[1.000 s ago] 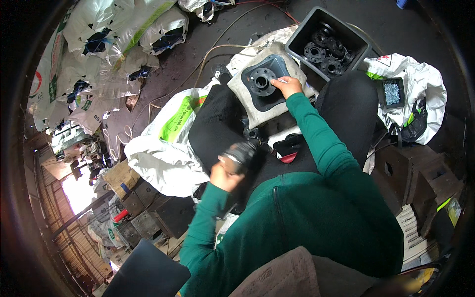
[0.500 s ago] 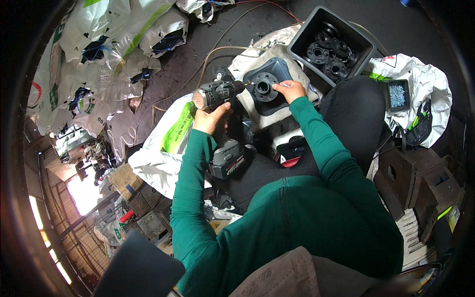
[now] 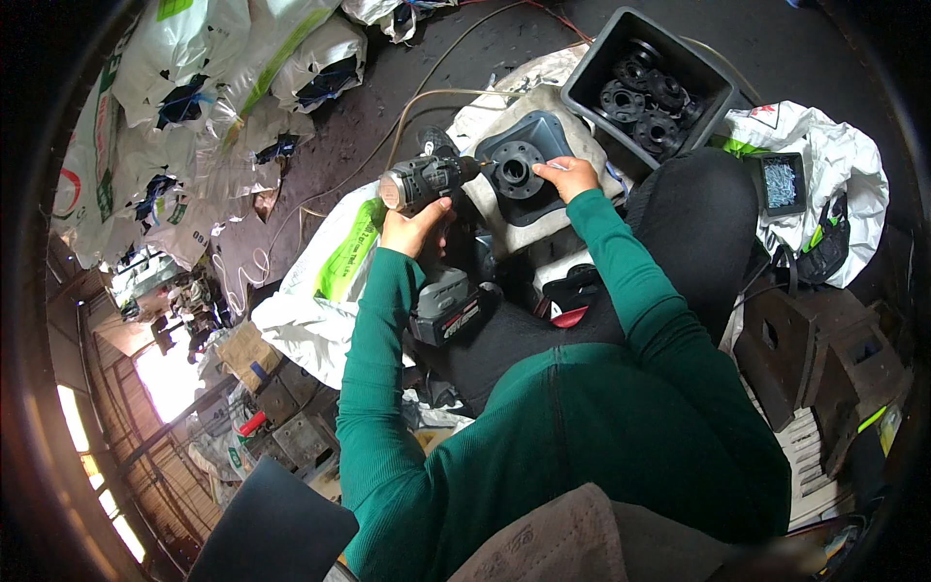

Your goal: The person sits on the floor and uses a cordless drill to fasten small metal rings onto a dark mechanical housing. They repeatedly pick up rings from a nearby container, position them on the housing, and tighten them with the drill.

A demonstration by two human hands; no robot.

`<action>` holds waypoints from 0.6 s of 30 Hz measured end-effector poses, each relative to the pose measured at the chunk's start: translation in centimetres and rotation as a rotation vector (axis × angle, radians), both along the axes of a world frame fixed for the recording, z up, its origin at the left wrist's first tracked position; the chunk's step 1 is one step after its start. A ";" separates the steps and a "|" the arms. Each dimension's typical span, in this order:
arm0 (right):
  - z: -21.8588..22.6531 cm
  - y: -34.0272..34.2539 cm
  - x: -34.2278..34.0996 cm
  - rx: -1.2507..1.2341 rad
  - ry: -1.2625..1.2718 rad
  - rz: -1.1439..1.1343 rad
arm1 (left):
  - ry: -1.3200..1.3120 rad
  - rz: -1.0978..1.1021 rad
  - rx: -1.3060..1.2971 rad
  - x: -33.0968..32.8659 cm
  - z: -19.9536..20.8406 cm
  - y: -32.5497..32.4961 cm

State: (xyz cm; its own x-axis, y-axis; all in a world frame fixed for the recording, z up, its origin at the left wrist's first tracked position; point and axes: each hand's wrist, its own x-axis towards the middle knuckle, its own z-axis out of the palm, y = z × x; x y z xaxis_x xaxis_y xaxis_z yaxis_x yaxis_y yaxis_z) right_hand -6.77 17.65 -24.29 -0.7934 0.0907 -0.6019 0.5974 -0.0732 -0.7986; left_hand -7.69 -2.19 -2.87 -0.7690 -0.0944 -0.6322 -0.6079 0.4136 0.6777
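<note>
My left hand is closed round the handle of a cordless drill. The drill lies nearly level, its tip pointing right at the left rim of a black round flange. This flange, with a central bore and a ring of holes, sits on a dark grey square-based part on a pale cloth pad. At the flange's right side my right hand pinches a small, light-coloured piece between thumb and fingers, too small to name. The drill's battery hangs low, near my left thigh.
A dark grey bin of black flanges stands at the far right of the pad. Further right, a small black tray holds many screws. White sacks crowd the far left; a hose crosses the floor. Heavy brown metal blocks stand right.
</note>
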 end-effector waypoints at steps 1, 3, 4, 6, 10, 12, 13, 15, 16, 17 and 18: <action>0.1 0.0 0.0 0.007 0.007 -0.009 | -0.034 0.015 0.023 0.0 0.1 -0.1; 0.2 0.0 0.0 0.003 0.009 -0.024 | -0.081 0.022 0.054 0.1 0.2 -0.2; 0.3 0.0 0.0 -0.007 0.003 -0.028 | -0.095 0.014 0.062 0.0 0.2 -0.3; 0.3 0.0 0.0 -0.012 -0.005 -0.028 | -0.050 -0.043 0.001 -0.2 0.1 -0.5; 0.5 0.1 0.0 -0.013 -0.027 -0.008 | 0.230 -0.368 -0.228 -1.6 -0.7 -0.7; 0.6 0.1 0.0 -0.018 -0.032 -0.002 | 0.125 -0.401 -0.252 -2.4 -0.8 -0.9; 0.8 0.2 0.0 -0.017 -0.026 -0.005 | 0.113 -0.427 -0.249 -2.8 -0.8 -0.8; 1.0 0.3 0.0 -0.015 -0.028 -0.015 | 0.081 -0.452 -0.254 -3.6 -0.8 -0.7; 1.1 0.3 0.0 -0.012 -0.036 -0.020 | 0.075 -0.478 -0.271 -3.8 -0.7 -0.5; 1.2 0.3 0.0 -0.007 -0.042 -0.028 | 0.061 -0.489 -0.307 -3.9 -0.7 -0.3; 1.3 0.4 0.0 -0.013 -0.037 -0.024 | 0.048 -0.500 -0.344 -3.9 -0.7 -0.1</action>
